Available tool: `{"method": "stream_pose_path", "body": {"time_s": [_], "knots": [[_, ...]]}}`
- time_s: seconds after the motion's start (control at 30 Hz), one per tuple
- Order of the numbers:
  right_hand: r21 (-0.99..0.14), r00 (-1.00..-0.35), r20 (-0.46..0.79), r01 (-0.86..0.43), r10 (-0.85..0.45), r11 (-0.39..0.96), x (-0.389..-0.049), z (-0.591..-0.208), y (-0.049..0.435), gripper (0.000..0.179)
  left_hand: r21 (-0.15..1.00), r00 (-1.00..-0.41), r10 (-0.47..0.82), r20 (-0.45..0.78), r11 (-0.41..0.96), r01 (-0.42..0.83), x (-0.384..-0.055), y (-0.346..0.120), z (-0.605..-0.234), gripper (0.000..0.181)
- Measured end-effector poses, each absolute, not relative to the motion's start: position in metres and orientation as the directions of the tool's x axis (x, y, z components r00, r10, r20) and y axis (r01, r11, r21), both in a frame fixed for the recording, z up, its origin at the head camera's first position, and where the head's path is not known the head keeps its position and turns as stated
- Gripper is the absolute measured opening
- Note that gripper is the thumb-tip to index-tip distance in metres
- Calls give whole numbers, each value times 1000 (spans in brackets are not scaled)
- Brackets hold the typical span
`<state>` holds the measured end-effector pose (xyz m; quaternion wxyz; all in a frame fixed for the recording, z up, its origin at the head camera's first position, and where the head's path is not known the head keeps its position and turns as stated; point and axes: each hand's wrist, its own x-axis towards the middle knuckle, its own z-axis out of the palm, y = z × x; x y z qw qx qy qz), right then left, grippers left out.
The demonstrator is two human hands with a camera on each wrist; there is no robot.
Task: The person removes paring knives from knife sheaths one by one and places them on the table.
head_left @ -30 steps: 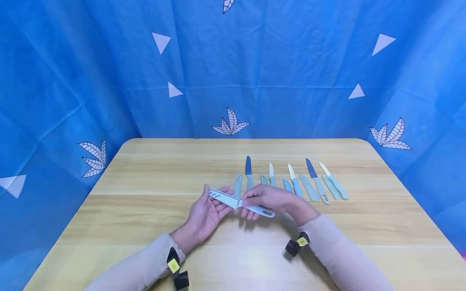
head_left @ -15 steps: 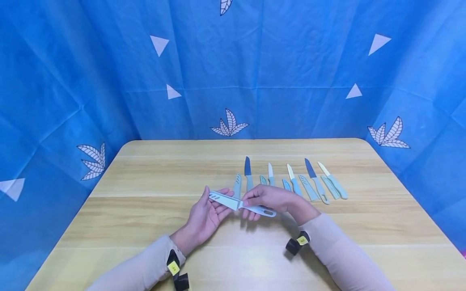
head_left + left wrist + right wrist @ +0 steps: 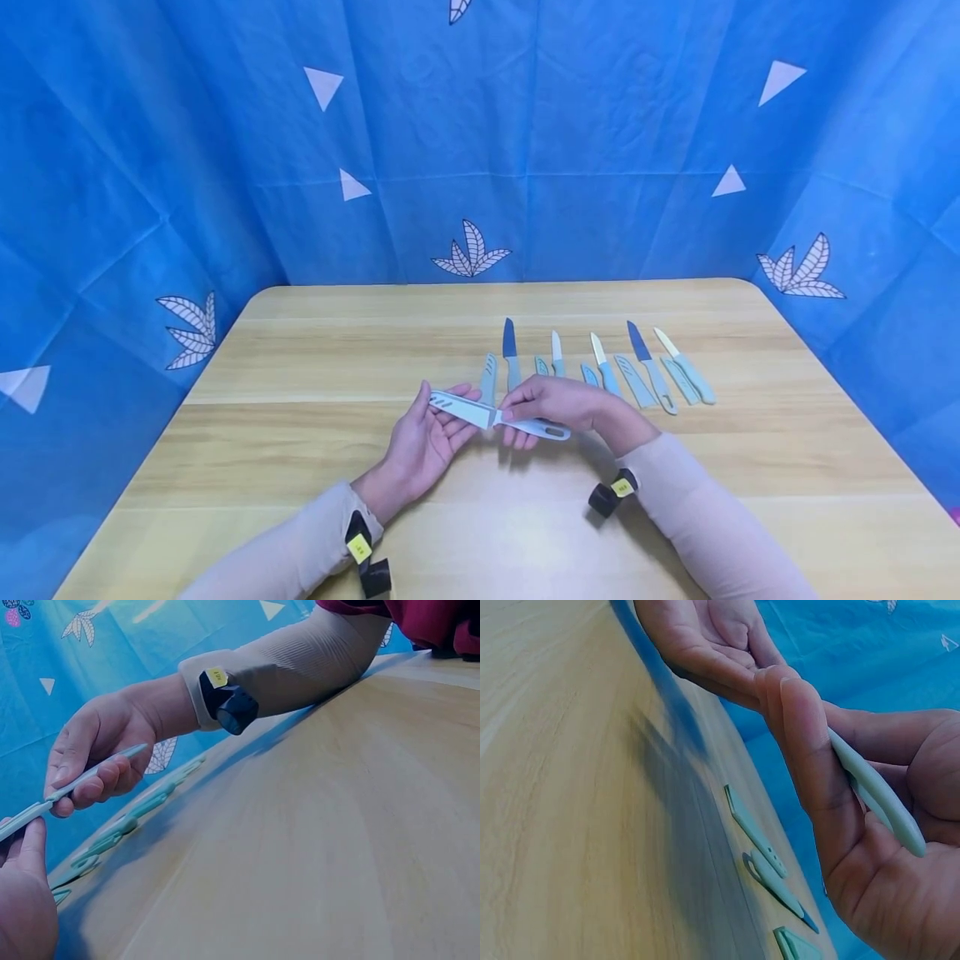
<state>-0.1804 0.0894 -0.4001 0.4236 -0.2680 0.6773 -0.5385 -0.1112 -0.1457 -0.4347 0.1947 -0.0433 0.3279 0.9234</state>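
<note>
My left hand (image 3: pixel 423 446), palm up, holds a pale blade sheath (image 3: pixel 461 408) with dark slots between its thumb and fingers. My right hand (image 3: pixel 551 408) pinches the pale handle of a knife (image 3: pixel 551 431), which has a slot near its end. The knife lines up with the sheath; its blade is hidden, apparently inside the sheath. In the left wrist view the handle (image 3: pixel 97 772) and sheath (image 3: pixel 26 816) meet end to end between the hands. In the right wrist view the handle (image 3: pixel 885 799) lies across the right palm, and the sheath is hidden behind fingers.
Behind the hands, several knives lie in a row on the wooden table (image 3: pixel 247 467), each beside a sheath. They include a dark-bladed knife (image 3: pixel 510 342), another dark-bladed knife (image 3: pixel 651 367) and a pale-bladed one (image 3: pixel 684 365). A blue curtain (image 3: pixel 412 125) hangs beyond the table edge.
Both hands stay almost still around the knife and sheath. The knife's handle tilts very slightly; the whole view shifts a little with the head.
</note>
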Motion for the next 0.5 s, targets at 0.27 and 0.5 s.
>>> {"method": "stream_pose_path", "body": {"time_s": [0.27, 0.5], "knots": [[-955, -489, -291, 100, -822, 279, -184, -397, 95, 27, 583, -924, 332, -190, -719, -379, -110, -141, -433, 67], [-954, -481, -292, 90, -827, 285, -180, -398, 103, 26, 598, -922, 338, -189, -705, -381, -105, -135, -433, 68]]}}
